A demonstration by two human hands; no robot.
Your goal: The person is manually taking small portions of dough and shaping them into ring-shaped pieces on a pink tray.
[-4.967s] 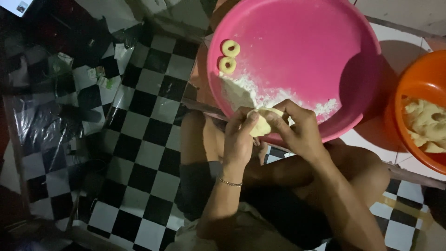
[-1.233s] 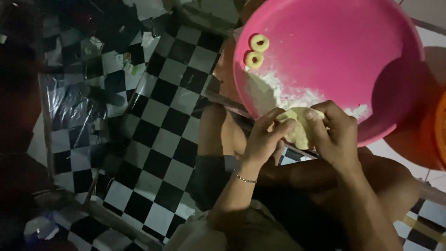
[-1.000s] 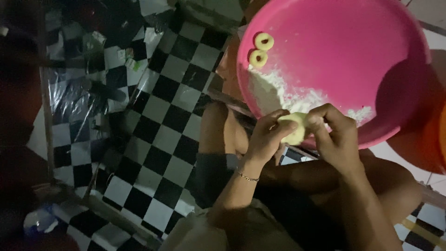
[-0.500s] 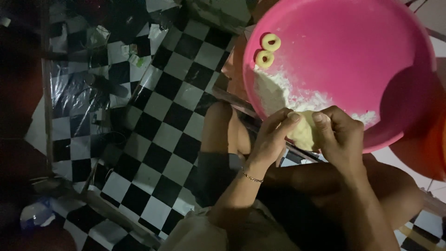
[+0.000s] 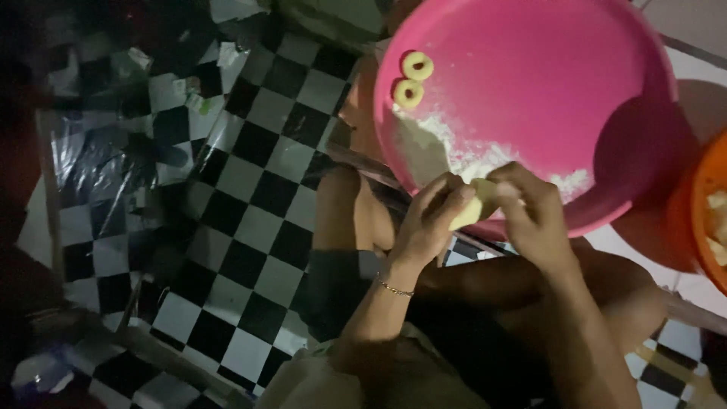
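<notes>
Both hands pinch one pale dough piece (image 5: 471,212) over the near rim of the pink tray (image 5: 575,91): left hand (image 5: 432,223) and right hand (image 5: 534,216) with fingers closed on it. Two dough rings (image 5: 413,79) lie on the tray beside a flour patch (image 5: 462,151); one orange bowl (image 5: 712,220) sits right.

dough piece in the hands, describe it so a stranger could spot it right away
Find the big pink basin. At its near rim the left hand and right hand pinch a pale yellow dough piece. Unlike the two dough rings lying inside, it shows no hole and is held.
</notes>
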